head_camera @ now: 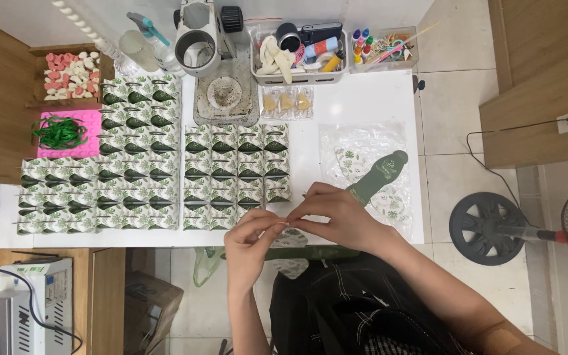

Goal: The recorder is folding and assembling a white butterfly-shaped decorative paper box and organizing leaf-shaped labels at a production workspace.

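Both hands meet at the table's near edge. The left hand (pixel 252 231) and right hand (pixel 336 213) pinch shut on a thin strip (pixel 283 225) between their fingertips; it runs left-right. Just beyond the right hand, a green card (pixel 377 175) points up-right.

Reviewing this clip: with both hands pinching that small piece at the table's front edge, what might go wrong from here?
The left hand and right hand work over the table edge, so the small piece might drop to the floor. The rows of folded leaf-print packets sit close by; a stray wrist may knock them askew.
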